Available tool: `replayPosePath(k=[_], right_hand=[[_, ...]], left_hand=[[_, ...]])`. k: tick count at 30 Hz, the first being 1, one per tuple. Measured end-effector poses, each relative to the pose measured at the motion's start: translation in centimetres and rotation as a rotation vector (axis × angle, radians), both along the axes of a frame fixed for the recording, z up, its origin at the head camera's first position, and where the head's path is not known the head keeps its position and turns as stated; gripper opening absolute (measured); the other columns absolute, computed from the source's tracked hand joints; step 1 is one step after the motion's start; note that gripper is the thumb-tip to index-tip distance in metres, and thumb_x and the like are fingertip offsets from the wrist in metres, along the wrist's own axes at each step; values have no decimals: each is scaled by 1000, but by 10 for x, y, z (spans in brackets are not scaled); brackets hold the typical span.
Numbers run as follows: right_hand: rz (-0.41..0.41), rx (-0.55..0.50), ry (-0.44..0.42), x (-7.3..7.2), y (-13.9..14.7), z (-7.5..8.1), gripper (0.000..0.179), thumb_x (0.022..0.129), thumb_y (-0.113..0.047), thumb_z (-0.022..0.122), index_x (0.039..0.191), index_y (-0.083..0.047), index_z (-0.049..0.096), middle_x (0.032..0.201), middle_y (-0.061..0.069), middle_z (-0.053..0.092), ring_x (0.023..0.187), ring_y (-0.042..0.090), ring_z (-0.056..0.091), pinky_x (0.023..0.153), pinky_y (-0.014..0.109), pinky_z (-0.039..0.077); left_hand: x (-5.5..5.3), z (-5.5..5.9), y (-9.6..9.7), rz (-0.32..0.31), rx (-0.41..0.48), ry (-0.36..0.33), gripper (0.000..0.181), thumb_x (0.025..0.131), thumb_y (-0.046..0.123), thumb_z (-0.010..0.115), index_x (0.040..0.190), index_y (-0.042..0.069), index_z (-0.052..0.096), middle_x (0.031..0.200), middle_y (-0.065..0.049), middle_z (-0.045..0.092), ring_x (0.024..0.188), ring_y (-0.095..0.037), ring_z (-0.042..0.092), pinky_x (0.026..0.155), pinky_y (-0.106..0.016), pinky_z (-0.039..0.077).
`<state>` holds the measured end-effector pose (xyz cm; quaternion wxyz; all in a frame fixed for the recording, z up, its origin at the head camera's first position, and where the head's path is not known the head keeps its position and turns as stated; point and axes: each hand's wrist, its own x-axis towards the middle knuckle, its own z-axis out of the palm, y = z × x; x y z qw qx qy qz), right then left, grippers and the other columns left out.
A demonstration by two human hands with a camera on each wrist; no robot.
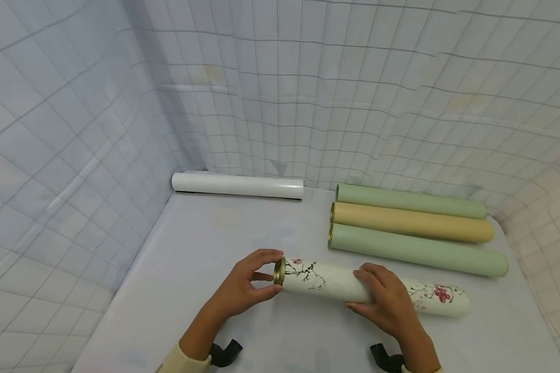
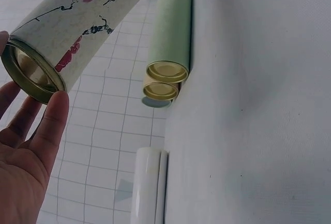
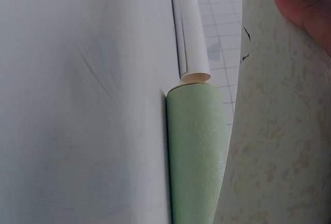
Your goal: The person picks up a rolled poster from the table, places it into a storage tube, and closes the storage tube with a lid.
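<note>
A cream cardboard tube printed with dark branches and red blossoms lies across both hands, above the table. At its left end is a gold metal rim, which looks recessed inside in the left wrist view. My left hand pinches this rim, thumb on the near side and fingers on the far side. Around the tube's middle, my right hand grips from above, its thumb toward me. The right wrist view shows part of this hand against the tube's mottled surface.
Two green tubes with a tan tube between them lie side by side at the back right. A white roll lies at the back left. Grid-patterned cloth walls enclose the white table.
</note>
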<state>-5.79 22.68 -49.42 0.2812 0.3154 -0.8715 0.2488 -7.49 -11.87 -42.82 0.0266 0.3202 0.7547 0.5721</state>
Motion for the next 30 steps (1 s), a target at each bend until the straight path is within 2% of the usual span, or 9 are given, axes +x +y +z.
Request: replayPosePath(k=[2,5,8,12,15,19,24,30], right_hand=[[-2,2,1,0,1,-2,65,86,-64,62,118,-7,65,114,11,64,97,26,62,80,41,48],[-2,10,3,-1,2,-4,65,85,-64,65,117,-7,65,114,12,64,97,26,63,80,42,49],[-6,30,-20,-2,3,-6,65,81,-61,73,117,-8,65,115,11,64,100,27,63,83,43,49],[-19,57,-58,-2,4,-6,67,74,-56,83,118,-9,64,116,8,63,103,27,62,87,44,49],[-29,63,-59,-2,4,-7,68,72,-54,85,118,-9,64,116,8,63,105,28,61,88,45,49],[-27,65,-59,-3,2,-7,69,68,-51,89,118,-9,64,116,8,63,106,27,61,90,43,48],[-21,59,-49,-5,0,-7,73,60,-44,94,118,-10,65,116,6,63,106,26,61,91,42,48],[-33,57,-34,-4,2,-7,72,61,-45,93,117,-9,65,114,5,63,105,26,61,90,42,49]], left_hand=[[1,3,1,-1,1,10,56,82,-7,77,133,-2,55,134,-18,54,117,-37,57,79,-42,59],[1,-1,2,9,-7,15,57,81,-7,77,133,0,55,134,-17,54,117,-36,57,78,-45,59],[-1,-11,1,28,-15,4,59,80,-7,78,133,0,55,134,-16,54,117,-36,57,78,-45,59],[-7,-31,-2,37,-24,25,63,80,-3,80,136,6,54,136,-12,53,119,-32,57,78,-40,59],[-11,-39,-4,27,-28,24,63,83,4,81,139,12,53,138,-7,53,122,-26,56,79,-37,59],[-11,-41,-6,18,-24,6,62,86,11,80,141,18,52,139,-5,52,124,-21,54,81,-36,59],[-11,-40,-7,22,-27,5,61,87,13,79,141,19,52,139,-1,52,123,-21,54,81,-37,59],[-14,-39,-5,2,-25,-6,61,87,13,78,141,19,52,140,-2,51,124,-21,53,82,-36,58]])
